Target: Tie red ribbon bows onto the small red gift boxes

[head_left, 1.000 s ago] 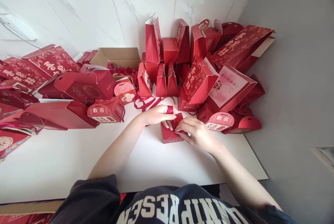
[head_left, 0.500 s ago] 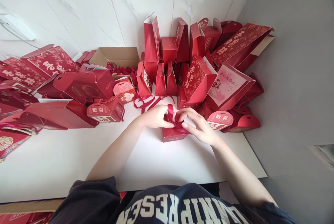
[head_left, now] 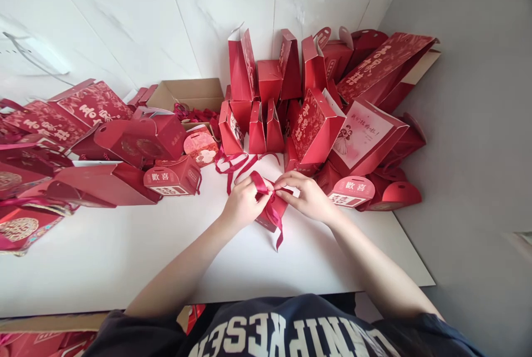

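Note:
A small red gift box (head_left: 266,222) rests on the white table, partly hidden beneath both hands. Dark red ribbon (head_left: 275,218) crosses its top, and one tail hangs down over the front. My left hand (head_left: 246,202) pinches a loop of this ribbon between thumb and fingers. From the other side, my right hand (head_left: 305,196) has its thumb and fingertips closed on the ribbon as well, close to the left fingertips. Just behind the hands, loose ribbon strands (head_left: 235,164) lie curled on the tabletop.
Several red gift bags and boxes (head_left: 320,129) stand crowded behind and to the right. More boxes (head_left: 100,179) fill the left side. A cardboard carton (head_left: 187,93) at the back holds ribbons. A grey wall (head_left: 469,152) bounds the right end of the white table (head_left: 166,257).
Both hands have drawn together at the ribbon, the left wrist dropping lower. The box has turned, and a ribbon tail now hangs over its front. The view has shifted slightly.

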`<state>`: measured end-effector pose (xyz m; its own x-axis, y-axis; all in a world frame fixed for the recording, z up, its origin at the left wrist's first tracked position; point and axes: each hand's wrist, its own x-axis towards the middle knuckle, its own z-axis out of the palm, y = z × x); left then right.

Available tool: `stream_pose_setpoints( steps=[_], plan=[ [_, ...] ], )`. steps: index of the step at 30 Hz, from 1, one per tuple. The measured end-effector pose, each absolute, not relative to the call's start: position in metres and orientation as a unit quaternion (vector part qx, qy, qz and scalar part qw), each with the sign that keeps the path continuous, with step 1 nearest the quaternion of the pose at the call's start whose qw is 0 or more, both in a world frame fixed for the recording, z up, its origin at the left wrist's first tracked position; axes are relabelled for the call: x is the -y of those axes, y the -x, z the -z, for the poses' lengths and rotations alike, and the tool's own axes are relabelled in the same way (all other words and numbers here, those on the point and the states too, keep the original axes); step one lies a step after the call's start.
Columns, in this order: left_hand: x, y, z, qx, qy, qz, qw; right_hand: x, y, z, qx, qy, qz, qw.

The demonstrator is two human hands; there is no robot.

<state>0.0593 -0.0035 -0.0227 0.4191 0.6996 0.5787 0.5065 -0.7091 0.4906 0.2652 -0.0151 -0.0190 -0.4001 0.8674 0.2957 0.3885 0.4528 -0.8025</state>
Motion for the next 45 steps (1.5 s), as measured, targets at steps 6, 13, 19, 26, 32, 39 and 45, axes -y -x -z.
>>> stream_pose_setpoints(
  steps=[6, 13, 19, 26, 32, 39, 45],
  plan=[
    [0.006, -0.055, 0.031, -0.374, -0.798, -0.446, 0.157, 0.014, -0.256, 0.021, 0.774, 0.403, -0.294, 0.390],
    [0.008, -0.052, 0.032, -0.372, -0.795, -0.445, 0.179, 0.023, -0.252, 0.017, 0.808, 0.423, -0.128, 0.390],
    [0.008, -0.053, 0.034, -0.348, -0.803, -0.451, 0.176, 0.022, -0.254, 0.019, 0.804, 0.401, -0.213, 0.383],
    [0.012, -0.055, 0.031, -0.350, -0.809, -0.448, 0.151, 0.025, -0.252, 0.016, 0.789, 0.421, -0.226, 0.386],
    [0.013, -0.055, 0.034, -0.333, -0.827, -0.435, 0.129, 0.023, -0.253, 0.020, 0.774, 0.439, -0.188, 0.417],
    [0.012, -0.054, 0.041, -0.319, -0.831, -0.446, 0.090, 0.024, -0.250, 0.021, 0.792, 0.399, -0.270, 0.376],
    [0.012, -0.055, 0.039, -0.327, -0.832, -0.440, 0.084, 0.027, -0.248, 0.028, 0.753, 0.425, -0.201, 0.461]
  ],
)
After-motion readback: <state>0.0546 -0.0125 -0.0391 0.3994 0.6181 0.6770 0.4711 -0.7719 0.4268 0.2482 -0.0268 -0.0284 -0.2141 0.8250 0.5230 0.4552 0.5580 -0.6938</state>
